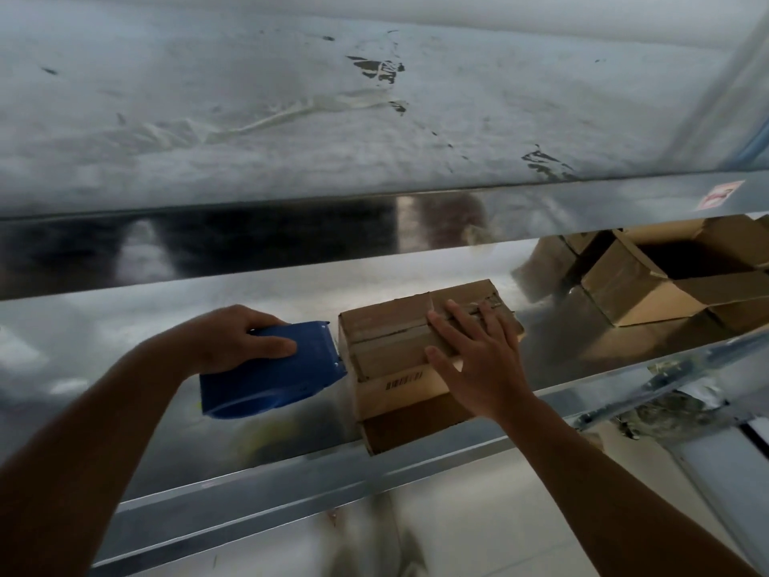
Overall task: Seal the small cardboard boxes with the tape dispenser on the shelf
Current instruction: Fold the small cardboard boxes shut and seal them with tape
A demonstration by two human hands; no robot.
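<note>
Shiny metal shelf point(166, 301) w/ scuffed upper tier point(291, 118); pale floor point(478, 514) below.

Two bare forearms reach forward from below. The left grip point(233, 339) curls round a dispenser point(270, 376); the right grip point(478, 360) lies flat, fingers spread, on a box point(387, 331).

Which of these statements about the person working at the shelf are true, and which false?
1. The left hand grips a blue tape dispenser. True.
2. The right hand holds scissors. False: it rests flat on the small cardboard box.
3. The bigger box at the right stands open. True.
4. The tape dispenser lies on top of the small cardboard box. False: it is beside it, on its left.
</note>
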